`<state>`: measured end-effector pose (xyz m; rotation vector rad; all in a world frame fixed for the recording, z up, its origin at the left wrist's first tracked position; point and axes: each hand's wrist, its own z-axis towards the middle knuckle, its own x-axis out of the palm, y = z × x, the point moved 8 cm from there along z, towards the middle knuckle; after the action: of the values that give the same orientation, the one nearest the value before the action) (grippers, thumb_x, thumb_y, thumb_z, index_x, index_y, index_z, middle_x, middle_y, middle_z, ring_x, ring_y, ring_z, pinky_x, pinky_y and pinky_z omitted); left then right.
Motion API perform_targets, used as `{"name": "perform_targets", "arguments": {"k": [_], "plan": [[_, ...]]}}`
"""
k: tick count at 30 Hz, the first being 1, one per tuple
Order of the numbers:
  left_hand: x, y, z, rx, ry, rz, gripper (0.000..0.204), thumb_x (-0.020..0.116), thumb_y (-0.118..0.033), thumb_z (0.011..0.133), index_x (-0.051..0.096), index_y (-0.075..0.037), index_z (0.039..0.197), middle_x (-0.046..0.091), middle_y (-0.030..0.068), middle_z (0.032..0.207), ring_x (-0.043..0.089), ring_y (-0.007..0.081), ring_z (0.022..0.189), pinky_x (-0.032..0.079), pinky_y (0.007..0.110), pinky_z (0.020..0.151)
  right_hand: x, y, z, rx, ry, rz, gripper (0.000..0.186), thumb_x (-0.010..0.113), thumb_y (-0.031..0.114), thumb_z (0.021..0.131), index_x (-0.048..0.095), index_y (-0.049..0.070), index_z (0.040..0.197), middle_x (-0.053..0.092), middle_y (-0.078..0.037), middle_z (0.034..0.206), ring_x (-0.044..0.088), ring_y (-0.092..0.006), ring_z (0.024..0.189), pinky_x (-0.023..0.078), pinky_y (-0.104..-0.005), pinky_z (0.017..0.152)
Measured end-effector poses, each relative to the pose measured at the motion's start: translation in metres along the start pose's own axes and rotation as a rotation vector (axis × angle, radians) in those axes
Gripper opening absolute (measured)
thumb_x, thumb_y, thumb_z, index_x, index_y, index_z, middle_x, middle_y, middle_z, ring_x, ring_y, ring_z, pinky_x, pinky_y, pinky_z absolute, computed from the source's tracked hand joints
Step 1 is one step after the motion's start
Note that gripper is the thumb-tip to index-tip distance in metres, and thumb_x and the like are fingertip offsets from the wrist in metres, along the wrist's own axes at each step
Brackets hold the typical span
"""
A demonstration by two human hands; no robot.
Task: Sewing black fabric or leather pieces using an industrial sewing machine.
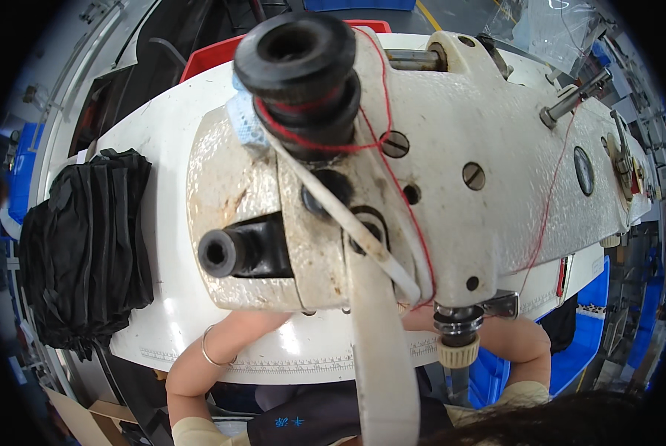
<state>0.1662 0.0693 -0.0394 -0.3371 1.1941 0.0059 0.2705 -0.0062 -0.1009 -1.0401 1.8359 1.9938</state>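
A cream-white sewing machine head (459, 223) fills the middle of the head view and covers both of my hands. My left forearm (232, 338), with a thin bangle at the wrist, reaches in under the machine's left end. From the other side my right forearm (507, 342) goes under it, behind the tension knob (458, 351). What my fingers touch or hold is hidden. Red thread (403, 186) loops around the black top knob (296, 56) and runs down the machine's front. A whitish strap (385, 349) hangs down over the near side.
A stack of folded black fabric pieces (87, 253) lies at the left edge of the white table (162, 312). Along the near edge runs a printed ruler (273, 364). Behind the machine is a red tray (206, 59); a blue bin (586, 342) stands at lower right.
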Motion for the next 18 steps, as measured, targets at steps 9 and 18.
{"name": "perform_targets", "arguments": {"k": [9, 18], "plan": [[0.016, -0.013, -0.018, 0.024, 0.076, -0.242, 0.037, 0.061, 0.000, 0.076, 0.064, 0.000, 0.113, 0.064, 0.0166, 0.112, 0.063, 0.0347, 0.105, 0.050, 0.044, 0.094, -0.020, 0.032, -0.013, -0.263, -0.290, -0.766, 0.019, 0.057, 0.011, 0.073, 0.064, 0.002, 0.088, 0.065, -0.011, 0.085, 0.066, -0.0231, 0.080, 0.055, -0.0391, 0.065], [0.043, 0.007, -0.032, -0.426, 0.354, -1.156, 0.040, 0.058, -0.014, 0.092, 0.051, -0.002, 0.130, 0.054, 0.0129, 0.130, 0.048, 0.0232, 0.125, 0.034, 0.037, 0.110, -0.029, 0.037, -0.018, -0.307, -0.333, -0.837, 0.010, 0.057, 0.014, 0.067, 0.053, 0.005, 0.068, 0.063, -0.010, 0.072, 0.065, -0.0242, 0.070, 0.056, -0.0409, 0.069]]}}
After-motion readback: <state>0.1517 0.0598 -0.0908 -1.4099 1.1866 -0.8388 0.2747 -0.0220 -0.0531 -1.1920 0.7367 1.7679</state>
